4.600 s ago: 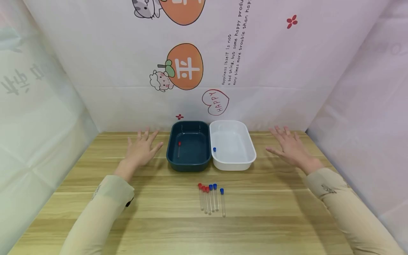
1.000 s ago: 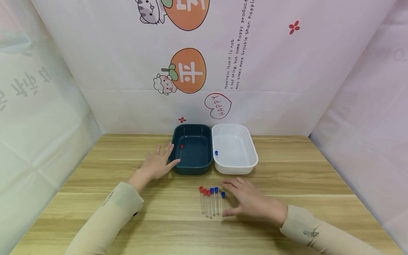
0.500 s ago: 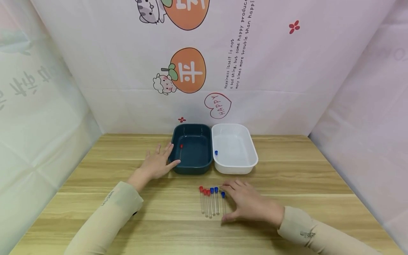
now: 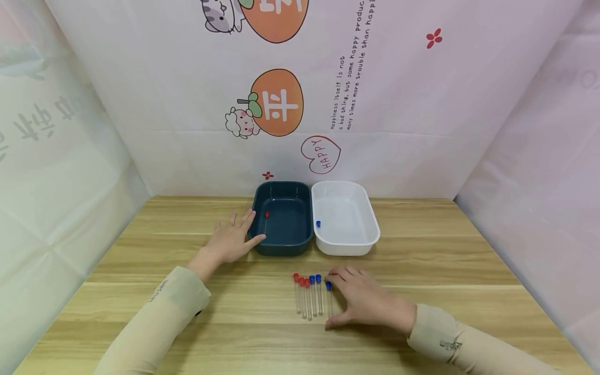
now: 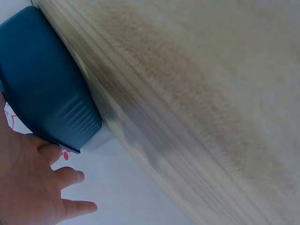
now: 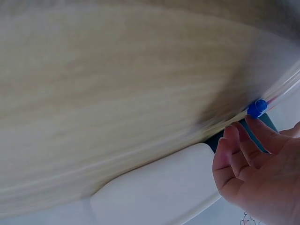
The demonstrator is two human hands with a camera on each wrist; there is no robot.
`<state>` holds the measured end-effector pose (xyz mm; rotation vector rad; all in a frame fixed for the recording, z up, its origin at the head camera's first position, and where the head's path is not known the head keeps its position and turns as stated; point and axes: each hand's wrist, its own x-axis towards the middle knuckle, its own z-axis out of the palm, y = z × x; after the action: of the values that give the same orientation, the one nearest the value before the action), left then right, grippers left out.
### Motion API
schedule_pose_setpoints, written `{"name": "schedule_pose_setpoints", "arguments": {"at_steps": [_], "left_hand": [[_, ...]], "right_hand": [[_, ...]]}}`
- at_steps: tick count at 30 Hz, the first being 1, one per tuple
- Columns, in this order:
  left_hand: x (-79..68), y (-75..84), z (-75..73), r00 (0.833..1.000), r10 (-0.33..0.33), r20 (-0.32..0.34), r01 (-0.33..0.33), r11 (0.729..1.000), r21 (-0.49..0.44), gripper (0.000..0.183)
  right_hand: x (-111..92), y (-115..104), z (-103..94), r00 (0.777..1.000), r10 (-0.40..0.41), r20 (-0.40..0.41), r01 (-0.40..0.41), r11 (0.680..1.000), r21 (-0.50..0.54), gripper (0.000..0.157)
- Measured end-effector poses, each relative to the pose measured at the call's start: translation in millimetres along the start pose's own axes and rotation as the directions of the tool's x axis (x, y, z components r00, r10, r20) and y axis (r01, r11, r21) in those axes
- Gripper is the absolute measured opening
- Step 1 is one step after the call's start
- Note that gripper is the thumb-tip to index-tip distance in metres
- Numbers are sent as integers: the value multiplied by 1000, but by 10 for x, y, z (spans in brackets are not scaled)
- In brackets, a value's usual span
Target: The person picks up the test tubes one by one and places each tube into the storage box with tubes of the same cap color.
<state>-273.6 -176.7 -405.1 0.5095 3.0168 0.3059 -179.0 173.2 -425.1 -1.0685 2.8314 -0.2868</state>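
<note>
In the head view, my left hand rests with spread fingers on the left rim of the dark blue basin; the left wrist view shows fingers at its edge. My right hand spans a blue-capped test tube, index finger at the cap and thumb by the lower end, pinching it lengthwise. The blue cap touches the index fingertip in the right wrist view; the thumb's contact is out of sight. Just left lie red-capped test tubes and two more with blue caps.
A white basin stands against the blue one's right side, holding a blue-capped tube. Inside the blue basin lies a red-capped tube. Behind the wooden table hangs a printed cloth, with cloth on both sides too.
Since the earliest frame, my left hand has moved to the blue basin's rim and my right hand to the rightmost tube. Lately the right fingers have closed in on its cap and end.
</note>
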Motion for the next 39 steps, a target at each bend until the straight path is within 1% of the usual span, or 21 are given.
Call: {"name": "schedule_pose_setpoints", "arguments": {"at_steps": [7, 16, 21, 26, 31, 39], "left_hand": [[-8, 2, -9, 1000, 3, -1, -3, 1000, 2, 88], [-12, 11, -9, 1000, 4, -7, -4, 1000, 13, 87], [-10, 15, -14, 1000, 8, -4, -8, 1000, 10, 87], [-7, 9, -10, 1000, 6, -2, -6, 1000, 12, 87], [-8, 16, -16, 1000, 5, -2, -5, 1000, 16, 87], [-9, 15, -10, 1000, 3, -3, -3, 1000, 23, 86]], "right_hand": [[1, 23, 35, 1000, -3, -18, 3, 1000, -9, 101], [-1, 54, 43, 999, 10, -45, -10, 1000, 11, 102], [-1, 61, -1, 997, 12, -74, -11, 1000, 8, 102], [0, 56, -51, 997, 10, -79, -11, 1000, -7, 100], [0, 64, -88, 994, -20, -107, 16, 999, -34, 99], [-2, 22, -236, 985, -59, -161, 51, 997, -56, 96]]}}
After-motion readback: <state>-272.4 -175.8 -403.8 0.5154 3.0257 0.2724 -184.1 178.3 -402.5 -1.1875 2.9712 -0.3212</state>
